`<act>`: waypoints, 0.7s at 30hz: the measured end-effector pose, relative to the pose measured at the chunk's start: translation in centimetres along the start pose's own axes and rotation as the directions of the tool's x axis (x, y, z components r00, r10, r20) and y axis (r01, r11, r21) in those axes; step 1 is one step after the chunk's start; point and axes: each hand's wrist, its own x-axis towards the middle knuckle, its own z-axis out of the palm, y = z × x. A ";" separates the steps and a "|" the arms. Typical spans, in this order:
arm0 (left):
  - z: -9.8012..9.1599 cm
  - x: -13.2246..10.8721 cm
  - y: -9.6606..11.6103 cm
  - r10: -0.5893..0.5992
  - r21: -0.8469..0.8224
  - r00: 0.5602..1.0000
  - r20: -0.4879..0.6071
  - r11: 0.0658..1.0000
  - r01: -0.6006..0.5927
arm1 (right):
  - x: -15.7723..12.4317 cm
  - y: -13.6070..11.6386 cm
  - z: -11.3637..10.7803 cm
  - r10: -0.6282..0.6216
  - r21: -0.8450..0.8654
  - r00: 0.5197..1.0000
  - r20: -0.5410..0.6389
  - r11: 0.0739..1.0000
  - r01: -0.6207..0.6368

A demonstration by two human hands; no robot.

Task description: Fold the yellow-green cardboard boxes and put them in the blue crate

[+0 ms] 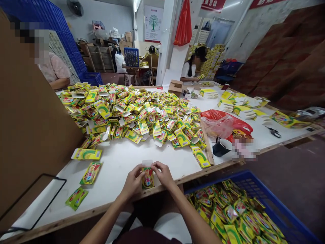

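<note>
Both hands meet at the near edge of the white table (127,159). My left hand (132,181) and my right hand (164,174) pinch the two sides of one small yellow-green packet (147,177), held upright with its white flap on top. A large heap of similar yellow-green packets (137,113) covers the table beyond my hands. Three loose packets (90,173) lie flat to the left of my hands.
A blue crate (276,210) holding several packets sits low at my right. A black mug (221,147), a red plastic bag (225,122) and scissors (274,132) lie on the right. A brown cardboard wall (30,135) stands at left. Other people sit at the far side.
</note>
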 end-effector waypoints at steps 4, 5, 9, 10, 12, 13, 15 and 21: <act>-0.2 1.0 0.0 0.033 -0.145 0.999 -0.043 0.989 -0.039 | 0.7 -0.3 0.5 0.002 0.045 1.000 -0.028 0.999 -0.001; -0.2 0.8 0.1 0.034 -0.147 0.999 -0.037 0.988 -0.039 | 0.5 -0.6 0.6 -0.014 0.053 1.000 -0.018 0.998 0.015; -0.4 -0.9 0.9 0.056 -0.029 0.997 -0.060 0.998 -0.058 | -1.0 -1.9 1.1 -0.099 0.013 0.995 0.016 0.995 0.099; -0.4 -1.3 1.0 0.058 -0.011 0.995 -0.080 0.998 -0.059 | -1.2 -2.2 1.3 -0.106 -0.009 0.994 0.005 0.994 0.106; -0.3 -1.7 1.3 0.051 0.016 0.991 -0.124 0.999 -0.049 | -1.1 -2.4 1.7 -0.108 -0.057 0.994 -0.026 0.993 0.106; -0.2 -1.7 1.5 0.042 0.028 0.989 -0.145 0.999 -0.038 | -0.9 -2.5 1.9 -0.107 -0.081 0.994 -0.034 0.991 0.104; 0.0 -1.3 1.7 0.021 0.052 0.983 -0.183 0.999 -0.012 | -0.3 -2.4 2.2 -0.102 -0.124 0.994 -0.036 0.988 0.097; 0.2 -0.4 1.5 0.006 0.075 0.976 -0.220 0.997 0.011 | 0.4 -2.0 2.4 -0.061 -0.161 0.998 -0.031 0.985 0.055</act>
